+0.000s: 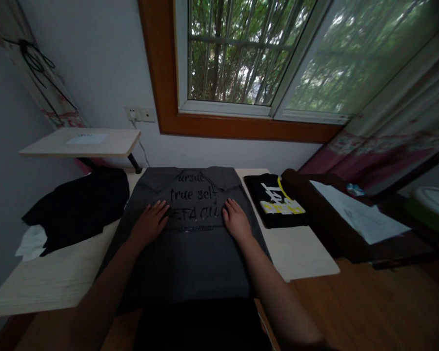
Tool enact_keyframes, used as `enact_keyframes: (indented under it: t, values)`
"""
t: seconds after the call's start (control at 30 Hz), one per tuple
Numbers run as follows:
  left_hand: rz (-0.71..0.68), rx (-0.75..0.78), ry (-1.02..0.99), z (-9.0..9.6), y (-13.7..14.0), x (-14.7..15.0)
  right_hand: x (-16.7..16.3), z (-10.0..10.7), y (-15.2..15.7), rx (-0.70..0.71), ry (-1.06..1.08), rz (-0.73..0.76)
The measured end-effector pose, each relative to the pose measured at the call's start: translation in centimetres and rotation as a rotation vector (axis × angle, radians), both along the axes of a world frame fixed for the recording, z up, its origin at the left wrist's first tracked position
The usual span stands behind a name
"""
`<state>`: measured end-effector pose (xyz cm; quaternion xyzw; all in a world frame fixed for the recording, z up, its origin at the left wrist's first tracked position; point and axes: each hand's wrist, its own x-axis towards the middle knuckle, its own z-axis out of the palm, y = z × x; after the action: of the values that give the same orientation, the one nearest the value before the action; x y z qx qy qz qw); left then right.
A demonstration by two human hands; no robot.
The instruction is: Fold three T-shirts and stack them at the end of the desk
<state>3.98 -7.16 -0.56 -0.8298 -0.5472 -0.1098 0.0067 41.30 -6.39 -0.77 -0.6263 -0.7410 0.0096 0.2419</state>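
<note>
A dark grey T-shirt [190, 263] with black lettering across it lies spread out on the pale wooden table [47, 287], its lower end reaching the front edge by my body. My left hand [150, 223] rests flat on the shirt, left of the lettering, fingers extended. On the right side of the print, my right hand [236, 218] also lies flat on the cloth with its fingers stretched forward. Neither hand grips the fabric. Just right of the shirt sits a folded black T-shirt [256, 195] with white and yellow print.
A crumpled black garment [84, 204] with a white piece [32, 242] lies at the left. Above it stands a small raised shelf [113, 141] holding a paper. A brown sofa-like piece [307, 209] with a white sheet [358, 212] is at the right. A window [234, 109] is ahead.
</note>
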Motion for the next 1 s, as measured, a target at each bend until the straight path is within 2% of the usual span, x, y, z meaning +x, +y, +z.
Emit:
enact_keyframes:
  t: [0.13, 0.3, 0.63, 0.87, 1.0]
  values:
    - [0.026, 0.012, -0.033, -0.6, -1.6, -4.6, 4.1, -0.3, -1.5, 0.044, 0.01, -0.02]
    - [0.099, 0.009, -0.075, -0.7, -3.3, -7.7, 6.0, -0.4, -3.3, 0.04, -0.05, -0.03]
    - [0.207, 0.002, -0.064, 0.8, -4.4, -7.3, 6.1, 1.0, -4.3, 0.046, -0.144, -0.106]
    - [0.469, 0.13, -0.03, 2.1, -6.5, -7.5, 5.6, 2.3, -5.6, 0.008, -0.262, -0.293]
    - [0.642, 0.047, 0.016, 2.8, -7.5, -6.9, 5.1, 2.8, -6.0, -0.023, -0.288, -0.372]
